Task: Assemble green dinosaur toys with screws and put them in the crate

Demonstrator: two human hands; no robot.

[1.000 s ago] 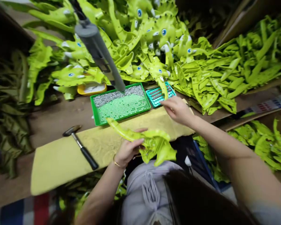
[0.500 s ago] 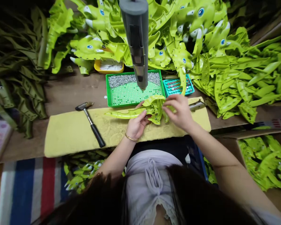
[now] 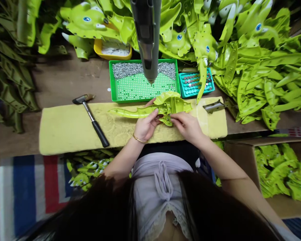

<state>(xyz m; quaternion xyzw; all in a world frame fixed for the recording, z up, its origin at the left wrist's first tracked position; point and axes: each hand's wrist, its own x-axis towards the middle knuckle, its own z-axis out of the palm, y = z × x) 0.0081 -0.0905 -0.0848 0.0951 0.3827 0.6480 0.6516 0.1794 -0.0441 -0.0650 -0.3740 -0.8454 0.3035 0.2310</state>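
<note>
My left hand (image 3: 145, 126) is closed round a lime-green plastic toy shell (image 3: 165, 108), its ribbed, hollow inside facing up. A long curved tail (image 3: 125, 112) of the shell points left, and a green piece reaches out on its right. With thumb and fingers pinched, my right hand (image 3: 187, 125) touches the shell's lower right part. A small dark detail shows at those fingertips, too small to tell what it is. Both hands are over a yellow cloth pad (image 3: 65, 124). Above the shell hangs a grey power screwdriver (image 3: 150, 43), bit down.
A hammer (image 3: 95, 122) lies on the pad's left, a dark olive part (image 3: 214, 106) on its right. Behind are a green tray (image 3: 113, 95) of screws, a teal tray (image 3: 184, 93) of small discs and piled green shells (image 3: 90, 21). A cardboard box (image 3: 240, 157) stands right.
My right hand has moved down and left onto the shell's lower right part. A green piece now extends from the shell's right side. The whole view has shifted slightly.
</note>
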